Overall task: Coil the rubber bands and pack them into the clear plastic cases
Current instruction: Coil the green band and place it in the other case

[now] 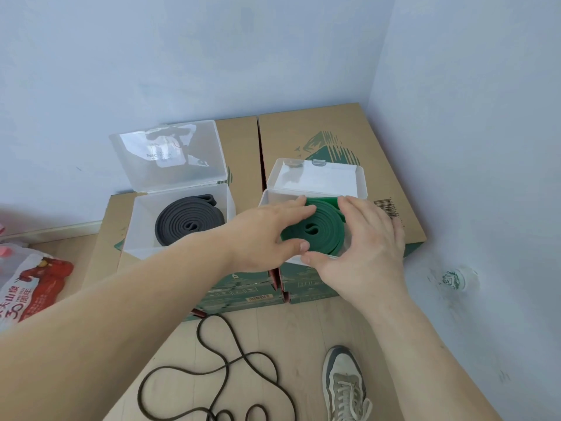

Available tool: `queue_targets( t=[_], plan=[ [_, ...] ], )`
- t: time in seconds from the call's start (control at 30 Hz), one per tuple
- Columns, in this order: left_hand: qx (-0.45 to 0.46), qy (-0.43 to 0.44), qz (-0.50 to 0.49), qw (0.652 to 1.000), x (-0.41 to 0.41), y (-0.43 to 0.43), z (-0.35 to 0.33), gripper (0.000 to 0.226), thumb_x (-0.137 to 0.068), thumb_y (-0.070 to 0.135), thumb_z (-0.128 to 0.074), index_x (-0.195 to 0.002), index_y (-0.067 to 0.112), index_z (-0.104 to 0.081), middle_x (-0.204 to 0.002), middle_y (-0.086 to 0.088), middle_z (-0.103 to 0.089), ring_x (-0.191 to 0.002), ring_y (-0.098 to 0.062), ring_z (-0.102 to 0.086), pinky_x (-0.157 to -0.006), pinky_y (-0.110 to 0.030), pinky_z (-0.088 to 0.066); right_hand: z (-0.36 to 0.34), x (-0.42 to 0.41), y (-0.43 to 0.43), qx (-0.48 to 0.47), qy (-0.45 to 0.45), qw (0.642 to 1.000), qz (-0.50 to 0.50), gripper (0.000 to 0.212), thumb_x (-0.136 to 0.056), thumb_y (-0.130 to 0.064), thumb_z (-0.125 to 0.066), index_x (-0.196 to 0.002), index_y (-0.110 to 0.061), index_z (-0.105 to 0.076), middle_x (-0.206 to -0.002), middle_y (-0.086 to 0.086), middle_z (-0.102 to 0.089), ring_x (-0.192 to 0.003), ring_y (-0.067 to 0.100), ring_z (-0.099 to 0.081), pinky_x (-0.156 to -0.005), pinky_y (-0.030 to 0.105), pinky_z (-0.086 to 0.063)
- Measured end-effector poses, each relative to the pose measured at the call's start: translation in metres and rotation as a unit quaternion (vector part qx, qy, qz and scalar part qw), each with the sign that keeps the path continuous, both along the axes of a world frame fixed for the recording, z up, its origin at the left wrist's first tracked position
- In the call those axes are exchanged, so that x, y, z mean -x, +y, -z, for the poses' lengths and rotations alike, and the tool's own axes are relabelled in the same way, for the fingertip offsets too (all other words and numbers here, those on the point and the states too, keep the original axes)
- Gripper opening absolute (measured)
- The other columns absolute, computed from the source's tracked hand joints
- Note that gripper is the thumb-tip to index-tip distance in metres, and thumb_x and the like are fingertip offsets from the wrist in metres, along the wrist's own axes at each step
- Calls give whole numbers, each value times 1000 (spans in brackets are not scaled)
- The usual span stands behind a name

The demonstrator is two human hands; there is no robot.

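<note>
Green flat rubber band (315, 232), wound into a tight coil, sits in the right-hand clear plastic case (264, 205), whose lid stands open behind it. The left hand (261, 235) and right hand (364, 247) clasp the coil from both sides, thumbs nearly meeting at its near edge. This probably stops the springy rubber unwinding while it is seated. A grey coiled band (188, 220) already fills the neighbouring open clear case (142, 214). Both cases rest on brown cardboard boxes (318, 126). A dark loose cord (230, 360) lies on the floor.

Left case (139, 226), open: grey coil (188, 221). Right case (321, 177), open: green coil (315, 232), gripped by left hand (264, 235) and right hand (361, 247). Floor (288, 329): 1 loose dark band (243, 357).
</note>
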State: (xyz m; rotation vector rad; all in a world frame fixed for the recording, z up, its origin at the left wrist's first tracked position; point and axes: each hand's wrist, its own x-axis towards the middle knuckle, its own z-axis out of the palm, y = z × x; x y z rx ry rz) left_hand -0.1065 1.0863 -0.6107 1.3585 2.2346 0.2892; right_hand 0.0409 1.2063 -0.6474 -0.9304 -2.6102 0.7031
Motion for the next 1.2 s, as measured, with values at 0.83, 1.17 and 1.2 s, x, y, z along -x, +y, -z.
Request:
queue_targets(
  t=[0.83, 1.17, 1.2],
  plan=[
    [-39, 73, 30, 996, -9, -8, 3, 57, -102, 44, -57, -154, 28, -43, -164, 7, -36, -155, -10, -22, -126, -34, -24, -2, -8, 7, 71, -100, 990, -65, 95, -83, -53, -75, -161, -27, -28, -166, -9, -19, -157, 20, -9, -128, 50, -11],
    [-123, 180, -93, 972, -20, -7, 9, 34, -100, 39, -62, -128, 23, -69, -131, 5, -66, -133, -19, -50, -107, -38, -46, 2, -7, 8, 41, 28, 998, 44, 67, -84, -19, -81, -146, -22, -55, -159, -2, -43, -149, 24, -35, -119, 49, -34],
    [-120, 178, -105, 971, -24, -4, 8, 32, -100, 37, -61, -128, 23, -68, -131, 6, -66, -131, -19, -50, -104, -38, -47, 0, -6, 7, 33, 35, 998, 50, 68, -83, -18, -81, -145, -21, -56, -158, -1, -44, -147, 25, -37, -117, 49, -36]
  ],
)
